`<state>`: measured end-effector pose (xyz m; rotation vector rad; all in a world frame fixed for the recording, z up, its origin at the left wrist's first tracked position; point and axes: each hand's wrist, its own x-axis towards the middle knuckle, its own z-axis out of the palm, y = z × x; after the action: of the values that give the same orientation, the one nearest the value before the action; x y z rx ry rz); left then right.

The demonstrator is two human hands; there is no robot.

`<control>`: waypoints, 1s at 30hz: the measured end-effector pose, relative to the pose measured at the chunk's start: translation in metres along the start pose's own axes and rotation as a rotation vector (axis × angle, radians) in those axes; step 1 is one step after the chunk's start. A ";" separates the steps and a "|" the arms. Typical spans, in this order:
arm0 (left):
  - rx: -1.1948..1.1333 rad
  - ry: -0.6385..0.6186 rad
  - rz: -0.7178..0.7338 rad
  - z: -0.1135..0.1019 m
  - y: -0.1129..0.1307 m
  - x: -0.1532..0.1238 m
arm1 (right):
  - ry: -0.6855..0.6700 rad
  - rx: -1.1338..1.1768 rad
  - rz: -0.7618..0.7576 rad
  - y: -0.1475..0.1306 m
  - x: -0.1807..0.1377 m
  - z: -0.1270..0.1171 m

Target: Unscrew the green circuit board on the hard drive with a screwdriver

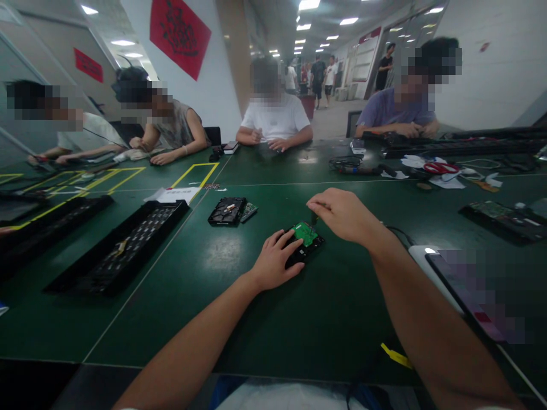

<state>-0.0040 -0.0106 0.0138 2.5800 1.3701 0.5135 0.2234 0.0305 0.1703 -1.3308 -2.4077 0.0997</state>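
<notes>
Left hand (277, 263) is spread, fingers fanned and thumb apart, resting on the near-left part of a black drive (315, 245) and reaching the edge of its green circuit board (304, 232). Right hand (339, 215) is raised over the drive's far right part, thumb and forefinger pressed together, pinching a slim dark tool (314, 218). Most of the tool is concealed by the hand; its visible portion points down toward the board. Whether its tip makes contact cannot be determined.

The drive lies flat on the green table (337, 307), ahead of the wearer and between the two hands, board side up. Its long axis appears to run obliquely, from lower left beneath the left hand to upper right; the near-left end is covered, so its exact outline cannot be confirmed.

Beyond the left hand, to the left, lies a second drive (226, 212), with a small loose board (249, 213) just beside its right edge. Further left, a long black tray (122, 250) lies slantwise. A dark-screened device (464, 290) lies beside the right forearm.
</notes>
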 end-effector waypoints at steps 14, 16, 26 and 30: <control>0.005 -0.008 0.007 -0.001 0.000 0.000 | 0.020 0.120 -0.002 -0.001 -0.002 -0.003; 0.010 -0.012 0.009 0.000 -0.001 0.001 | 0.005 0.159 -0.002 0.000 -0.002 -0.003; 0.009 -0.017 0.004 -0.001 -0.001 0.000 | 0.022 0.212 0.160 -0.002 -0.006 -0.004; 0.009 -0.018 0.002 -0.001 -0.001 0.001 | 0.034 0.217 0.088 -0.001 -0.003 -0.002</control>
<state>-0.0046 -0.0096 0.0145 2.5871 1.3678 0.4848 0.2247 0.0270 0.1716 -1.3255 -2.2373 0.3495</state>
